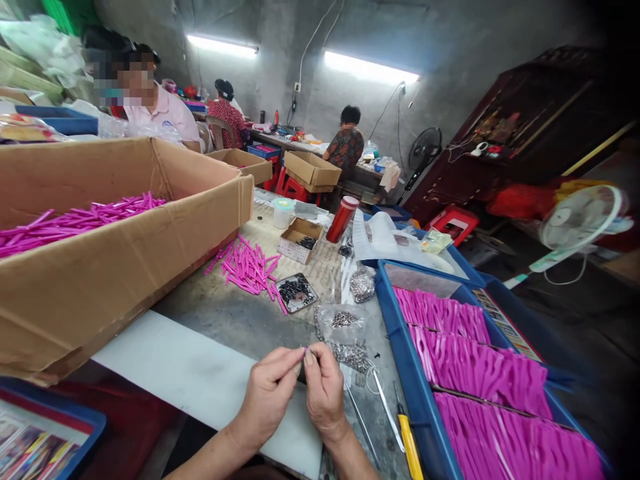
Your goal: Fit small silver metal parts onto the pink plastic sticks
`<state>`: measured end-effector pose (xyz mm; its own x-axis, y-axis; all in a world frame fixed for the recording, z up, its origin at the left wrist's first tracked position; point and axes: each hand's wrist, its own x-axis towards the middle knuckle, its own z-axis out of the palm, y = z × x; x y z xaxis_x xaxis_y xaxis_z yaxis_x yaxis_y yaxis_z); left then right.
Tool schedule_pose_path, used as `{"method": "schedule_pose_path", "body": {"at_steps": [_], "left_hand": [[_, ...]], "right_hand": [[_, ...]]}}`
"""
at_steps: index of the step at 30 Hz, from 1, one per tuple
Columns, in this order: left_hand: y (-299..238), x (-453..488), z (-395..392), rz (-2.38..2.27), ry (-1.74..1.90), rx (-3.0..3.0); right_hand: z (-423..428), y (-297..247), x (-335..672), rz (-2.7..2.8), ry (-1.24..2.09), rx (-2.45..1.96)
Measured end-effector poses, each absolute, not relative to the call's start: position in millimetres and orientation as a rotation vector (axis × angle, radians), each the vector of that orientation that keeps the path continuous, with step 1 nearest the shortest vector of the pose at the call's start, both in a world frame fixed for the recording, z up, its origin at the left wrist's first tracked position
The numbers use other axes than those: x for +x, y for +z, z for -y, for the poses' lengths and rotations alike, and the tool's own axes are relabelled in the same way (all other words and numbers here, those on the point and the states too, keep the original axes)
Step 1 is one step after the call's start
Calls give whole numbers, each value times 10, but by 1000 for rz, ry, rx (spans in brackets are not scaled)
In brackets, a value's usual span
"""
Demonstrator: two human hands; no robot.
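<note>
While both bare hands meet above the near edge of the grey worktable, the left hand and the right hand bring their thumbs and forefingers together, fingertip to fingertip. The fingers of each are closed in a pinch on a small magenta piece, of which only a speck shows between them; the rest is hidden, so its shape cannot be told. Below the left hand lies a flat white board with a smooth surface.

Just beyond the hands, clear plastic bags of small silver metal parts rest on the table. Farther off are a square shallow tray of tiny black parts, a loose heap of slender magenta sticks with one end touching that tray, and a small open cardboard box holding more black pieces. Near the right hand lie a thin metal rod, silver metal tweezers and a yellow-handled tool with a slim dark shaft.

To the right stands a blue plastic tray filled with three rows of flat magenta strips. To the left, a large brown cardboard box contains many more magenta sticks. A red cylindrical flask stands behind, and a person in a pink shirt sits beyond the large box.
</note>
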<state>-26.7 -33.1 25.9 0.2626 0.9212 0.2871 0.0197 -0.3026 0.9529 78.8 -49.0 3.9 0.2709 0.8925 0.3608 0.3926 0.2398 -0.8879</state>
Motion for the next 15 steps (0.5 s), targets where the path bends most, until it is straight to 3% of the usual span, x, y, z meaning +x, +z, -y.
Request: {"method": "schedule_pose_path", "body": {"at_steps": [15], "left_hand": [[263, -242, 371, -903, 1160, 1645]], "right_hand": [[534, 30, 817, 1363, 499, -1362]]}}
